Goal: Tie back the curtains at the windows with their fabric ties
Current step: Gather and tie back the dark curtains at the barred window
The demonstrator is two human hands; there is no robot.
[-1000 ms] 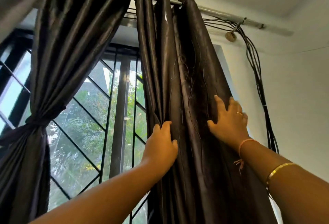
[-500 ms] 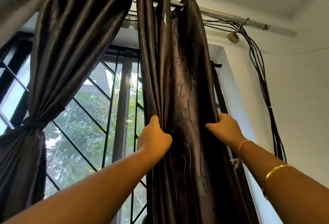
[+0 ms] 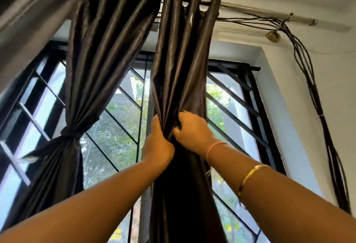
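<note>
Left hand (image 3: 159, 146) and right hand (image 3: 192, 131) each clutched the glossy dark curtain (image 3: 179, 59), bunched between them; soft, probably slippery cloth, best held at this gathered waist.

Glossy dark satin curtain (image 3: 181, 65) hangs from a metal rod (image 3: 250, 10).

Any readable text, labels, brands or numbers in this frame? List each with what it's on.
None readable. No words, labels or numbers show on the gathered curtain, the tied curtain, the rod, the cables or the bangle.
</note>
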